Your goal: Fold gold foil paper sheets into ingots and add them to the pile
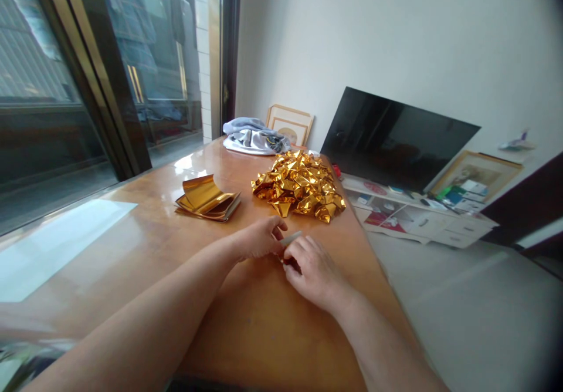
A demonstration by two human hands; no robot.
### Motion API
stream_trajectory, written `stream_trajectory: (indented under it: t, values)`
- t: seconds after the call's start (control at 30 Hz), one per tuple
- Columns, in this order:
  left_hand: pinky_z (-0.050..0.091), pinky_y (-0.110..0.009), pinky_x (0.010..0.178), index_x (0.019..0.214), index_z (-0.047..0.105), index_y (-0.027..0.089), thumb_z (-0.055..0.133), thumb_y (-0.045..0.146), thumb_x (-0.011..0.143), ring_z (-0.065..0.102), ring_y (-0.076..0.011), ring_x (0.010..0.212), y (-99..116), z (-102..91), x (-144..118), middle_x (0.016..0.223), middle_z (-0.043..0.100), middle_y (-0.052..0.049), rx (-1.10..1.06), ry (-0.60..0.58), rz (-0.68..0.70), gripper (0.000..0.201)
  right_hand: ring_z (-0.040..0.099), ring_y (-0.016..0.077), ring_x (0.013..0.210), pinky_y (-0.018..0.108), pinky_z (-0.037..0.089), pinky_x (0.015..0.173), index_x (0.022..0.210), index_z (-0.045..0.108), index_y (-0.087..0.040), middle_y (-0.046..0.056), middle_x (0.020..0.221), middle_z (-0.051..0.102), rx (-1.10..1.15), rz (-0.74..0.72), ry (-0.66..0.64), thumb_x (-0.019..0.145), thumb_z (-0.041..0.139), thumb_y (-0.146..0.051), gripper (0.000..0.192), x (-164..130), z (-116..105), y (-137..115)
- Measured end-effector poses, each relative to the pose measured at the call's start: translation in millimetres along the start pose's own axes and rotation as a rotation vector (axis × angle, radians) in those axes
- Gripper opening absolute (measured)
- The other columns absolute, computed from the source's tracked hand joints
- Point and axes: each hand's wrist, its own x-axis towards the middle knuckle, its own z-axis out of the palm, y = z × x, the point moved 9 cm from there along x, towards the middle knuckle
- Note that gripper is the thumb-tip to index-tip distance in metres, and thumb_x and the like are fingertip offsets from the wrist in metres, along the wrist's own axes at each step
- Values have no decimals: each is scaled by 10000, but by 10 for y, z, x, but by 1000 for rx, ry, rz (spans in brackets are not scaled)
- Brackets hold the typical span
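Close together over the wooden table, my left hand and my right hand both have their fingers closed on one small sheet of paper. Its pale side shows between them, and the rest is hidden by the fingers. Just beyond the hands lies a heap of folded gold foil paper pieces. Left of the heap sits a stack of gold foil sheets, the top ones curling upward.
Folded clothes lie at the table's far end, near a leaning framed picture. A white sheet lies on the left. Past the right edge are a television and a low white cabinet.
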Motion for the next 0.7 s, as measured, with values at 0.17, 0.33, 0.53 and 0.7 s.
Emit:
stream_trajectory:
  t: [0.17, 0.33, 0.53, 0.7]
  values:
    - [389, -226, 534, 1061, 592, 174, 626, 363, 769, 604, -158, 700, 134, 46, -30, 868, 681, -29, 252, 35, 99, 350, 539, 205, 927, 314, 445, 805, 869, 585, -220, 45, 950, 612, 60, -2, -38, 833, 604, -100, 126, 2, 69, 28]
    - [394, -229, 573, 967, 647, 179, 615, 288, 750, 578, -150, 702, 210, -8, -60, 871, 684, -32, 473, 45, 220, 245, 543, 198, 903, 305, 438, 776, 843, 588, -219, 39, 930, 616, 62, 5, -46, 839, 605, -111, 110, 10, 80, 39]
    - [409, -214, 621, 773, 724, 208, 565, 143, 679, 594, -141, 724, 93, 14, -59, 809, 699, 2, 581, -153, 213, 196, 546, 199, 881, 311, 439, 765, 838, 623, -224, 35, 903, 618, 90, 24, -37, 841, 611, -132, 93, 13, 86, 74]
    - [425, -198, 651, 808, 761, 224, 563, 138, 671, 595, -127, 725, 21, 44, -43, 838, 720, 21, 526, -212, 200, 256, 562, 196, 891, 316, 450, 781, 862, 669, -240, 30, 914, 628, 184, 51, -23, 857, 611, -149, 108, 18, 97, 136]
